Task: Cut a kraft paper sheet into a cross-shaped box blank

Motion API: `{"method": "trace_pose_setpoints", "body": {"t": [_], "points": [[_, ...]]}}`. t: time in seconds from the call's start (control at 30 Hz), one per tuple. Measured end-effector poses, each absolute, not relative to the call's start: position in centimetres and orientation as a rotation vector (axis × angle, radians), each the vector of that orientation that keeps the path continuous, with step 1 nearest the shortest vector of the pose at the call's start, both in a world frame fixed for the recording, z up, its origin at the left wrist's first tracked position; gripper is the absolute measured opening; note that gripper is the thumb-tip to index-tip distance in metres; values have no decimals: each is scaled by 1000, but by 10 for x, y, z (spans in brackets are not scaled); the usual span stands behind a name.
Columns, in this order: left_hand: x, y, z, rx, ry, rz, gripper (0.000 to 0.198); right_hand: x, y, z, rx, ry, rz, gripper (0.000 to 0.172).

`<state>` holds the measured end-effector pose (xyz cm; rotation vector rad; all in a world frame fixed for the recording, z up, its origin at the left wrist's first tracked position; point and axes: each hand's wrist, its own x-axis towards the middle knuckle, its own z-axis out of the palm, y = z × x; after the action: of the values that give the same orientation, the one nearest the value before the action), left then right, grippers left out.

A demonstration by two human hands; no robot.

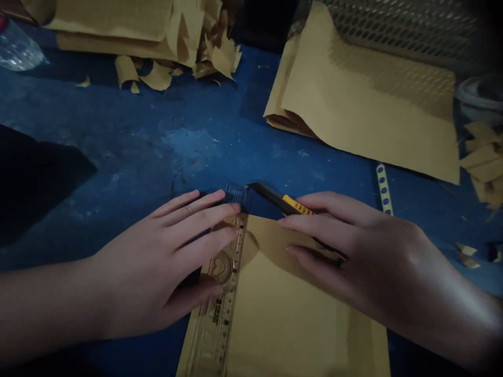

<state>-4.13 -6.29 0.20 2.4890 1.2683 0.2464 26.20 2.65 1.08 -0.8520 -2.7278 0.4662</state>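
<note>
A sheet of brown paper [283, 303] lies on the blue table in front of me. Along its left side runs a clear plastic ruler [231, 283] with a heart cut-out, its far end reaching past the paper's top edge. My left hand [168, 262] rests on the ruler, fingers stretched out and slightly apart. In my right hand [365, 251] is a yellow and black utility knife [296, 204], gripped between thumb and fingers. The knife's dark tip is beside the ruler's far end, beyond the paper's edge. I cannot tell whether the blade touches the table.
Folded brown paper [369, 110] lies at the back right, by a perforated metal rack [408, 31]. More paper [113, 21] and scraps [157, 76] sit at the back left, near a plastic bottle [19, 47]. A pale strip with holes [384, 188] and scraps [487, 162] are at right.
</note>
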Motion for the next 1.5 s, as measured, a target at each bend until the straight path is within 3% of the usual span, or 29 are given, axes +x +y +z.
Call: {"method": "trace_pose_setpoints", "body": {"t": [0.13, 0.37, 0.6, 1.5], "points": [[-46, -60, 2, 2513, 1275, 179, 59, 261, 26, 10, -873, -2726, 486, 27], [-49, -58, 5, 2550, 1240, 175, 60, 265, 25, 8, -854, -2693, 423, 25], [-54, -56, 1, 2632, 1173, 147, 73, 267, 25, 8, -854, -2708, 426, 29], [-54, -57, -2, 2628, 1219, 218, 67, 271, 25, 10, -826, -2713, 461, 25]]}}
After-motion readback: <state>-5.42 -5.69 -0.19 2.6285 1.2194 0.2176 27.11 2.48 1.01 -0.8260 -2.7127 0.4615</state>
